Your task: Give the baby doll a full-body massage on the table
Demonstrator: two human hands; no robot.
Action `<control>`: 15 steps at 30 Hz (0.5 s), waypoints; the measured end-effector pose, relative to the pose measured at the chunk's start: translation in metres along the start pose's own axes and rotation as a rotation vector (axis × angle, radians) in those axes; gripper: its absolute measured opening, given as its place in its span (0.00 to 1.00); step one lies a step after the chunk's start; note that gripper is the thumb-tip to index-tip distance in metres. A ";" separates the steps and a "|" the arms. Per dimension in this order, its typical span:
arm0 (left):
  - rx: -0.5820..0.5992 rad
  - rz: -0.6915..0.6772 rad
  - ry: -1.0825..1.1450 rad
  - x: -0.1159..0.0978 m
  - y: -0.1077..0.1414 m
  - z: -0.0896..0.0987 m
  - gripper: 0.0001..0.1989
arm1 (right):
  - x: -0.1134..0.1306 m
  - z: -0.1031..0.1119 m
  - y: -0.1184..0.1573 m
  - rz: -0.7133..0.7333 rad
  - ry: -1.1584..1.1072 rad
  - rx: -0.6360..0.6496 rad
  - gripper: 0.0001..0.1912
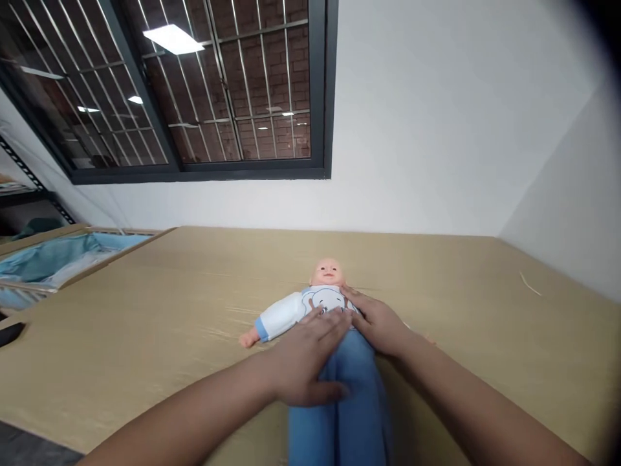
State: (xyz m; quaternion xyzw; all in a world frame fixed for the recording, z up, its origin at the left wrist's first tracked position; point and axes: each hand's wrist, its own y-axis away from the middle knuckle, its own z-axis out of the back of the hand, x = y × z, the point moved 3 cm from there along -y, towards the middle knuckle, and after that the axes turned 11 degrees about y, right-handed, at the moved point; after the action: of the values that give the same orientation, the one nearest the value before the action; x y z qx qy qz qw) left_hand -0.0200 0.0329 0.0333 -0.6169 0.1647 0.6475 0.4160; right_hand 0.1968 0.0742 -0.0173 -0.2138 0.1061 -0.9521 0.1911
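A baby doll (327,273) lies on its back on the tan table, its head away from me. It wears a white shirt (283,314) with blue cuffs and a printed animal face, and blue trousers (356,375). My left hand (310,356) lies spread over the doll's belly and the top of the trousers, thumb apart. My right hand (378,320) rests on the shirt at the doll's chest and side, fingers stretched out. The doll's arm on the right is mostly hidden behind my right hand and forearm.
The tan table (145,310) meets a white wall below a barred window (233,84). A blue-lined crib or box (58,259) stands at the left. A black object (10,333) lies at the left edge, and a thin pale strip (530,285) at the right.
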 end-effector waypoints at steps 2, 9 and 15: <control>-0.119 0.039 0.028 0.013 -0.008 0.014 0.40 | 0.001 0.000 0.000 -0.010 0.007 -0.003 0.32; -0.358 0.116 -0.107 0.058 -0.014 0.054 0.29 | 0.004 0.002 0.000 -0.013 0.043 -0.001 0.33; -0.365 0.093 -0.261 0.073 -0.004 0.059 0.29 | 0.032 0.012 0.013 0.169 0.194 -0.058 0.29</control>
State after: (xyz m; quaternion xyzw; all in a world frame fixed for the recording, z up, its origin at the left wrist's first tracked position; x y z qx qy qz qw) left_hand -0.0478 0.1025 -0.0228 -0.5847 0.0178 0.7593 0.2851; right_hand 0.1798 0.0483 0.0014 -0.1165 0.1691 -0.9453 0.2533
